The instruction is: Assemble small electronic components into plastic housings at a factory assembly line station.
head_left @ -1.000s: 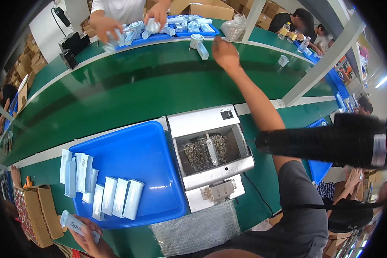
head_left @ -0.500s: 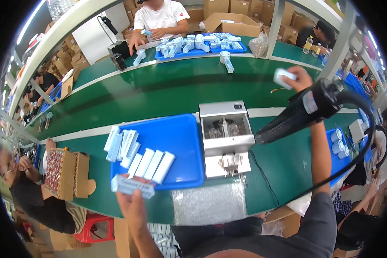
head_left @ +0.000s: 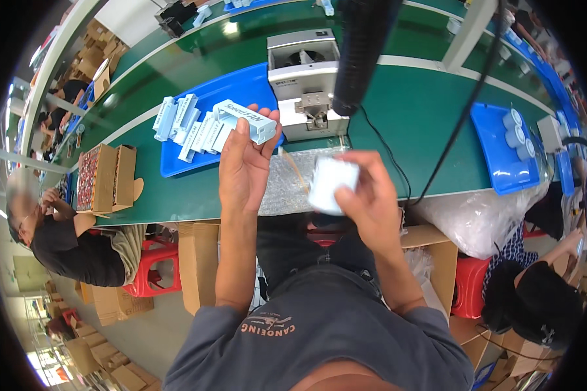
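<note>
My left hand (head_left: 246,156) is closed round a long light-blue plastic casing (head_left: 244,119) with dark lettering, its hollow end facing right. In my right hand (head_left: 375,195) is a pale blue-white plastic part (head_left: 333,184), pinched between thumb and fingers and smeared by motion. A thin orange wire (head_left: 296,168) trails up and left from it. The two parts are close but apart, above the near table edge. Just beyond my left hand, several similar casings (head_left: 176,117) lie in and across the left side of a blue tray (head_left: 241,85).
A silver metal machine (head_left: 310,85) stands right of the tray, with a black cylindrical tool (head_left: 362,58) hanging before it. Clear bubble wrap (head_left: 274,195) lies at the table edge. Another blue tray (head_left: 496,143) holds white round parts (head_left: 515,137). A carton of small parts (head_left: 98,179) and a co-worker (head_left: 72,228) are left.
My right hand has come from the far right of the bench to near my left hand, carrying the pale part. The left hand has raised its casing. The view has tilted down.
</note>
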Demonstrator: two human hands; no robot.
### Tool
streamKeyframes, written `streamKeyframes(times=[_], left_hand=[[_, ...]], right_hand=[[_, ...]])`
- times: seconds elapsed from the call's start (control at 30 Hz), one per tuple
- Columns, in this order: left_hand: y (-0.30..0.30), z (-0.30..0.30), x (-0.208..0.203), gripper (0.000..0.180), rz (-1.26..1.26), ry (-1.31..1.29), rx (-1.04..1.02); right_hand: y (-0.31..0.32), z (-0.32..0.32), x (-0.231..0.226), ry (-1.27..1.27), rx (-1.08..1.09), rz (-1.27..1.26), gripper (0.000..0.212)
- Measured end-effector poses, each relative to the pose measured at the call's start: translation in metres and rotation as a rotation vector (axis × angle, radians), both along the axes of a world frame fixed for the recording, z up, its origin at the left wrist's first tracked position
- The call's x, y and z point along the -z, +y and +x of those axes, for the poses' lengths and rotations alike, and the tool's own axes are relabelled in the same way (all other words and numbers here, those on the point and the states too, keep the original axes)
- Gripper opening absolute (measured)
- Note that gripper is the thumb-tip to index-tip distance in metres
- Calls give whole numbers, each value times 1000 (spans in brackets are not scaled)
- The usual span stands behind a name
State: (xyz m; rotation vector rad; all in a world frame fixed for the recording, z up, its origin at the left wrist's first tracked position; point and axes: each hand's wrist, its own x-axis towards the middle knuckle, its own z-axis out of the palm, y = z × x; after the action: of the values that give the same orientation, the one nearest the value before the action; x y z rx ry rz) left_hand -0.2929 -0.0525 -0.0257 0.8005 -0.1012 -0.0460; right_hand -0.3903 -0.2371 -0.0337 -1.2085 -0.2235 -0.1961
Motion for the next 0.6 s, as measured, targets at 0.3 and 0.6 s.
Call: streamKeyframes(times=[0.3,0.6], left_hand=[[-2,-9,9,48,459,-207,-231],[55,6,-5,38,833,-241,-200]], right_hand=[[2,9,4,22,-84,216,40],[-12,26,3,-43,-46,7,42]])
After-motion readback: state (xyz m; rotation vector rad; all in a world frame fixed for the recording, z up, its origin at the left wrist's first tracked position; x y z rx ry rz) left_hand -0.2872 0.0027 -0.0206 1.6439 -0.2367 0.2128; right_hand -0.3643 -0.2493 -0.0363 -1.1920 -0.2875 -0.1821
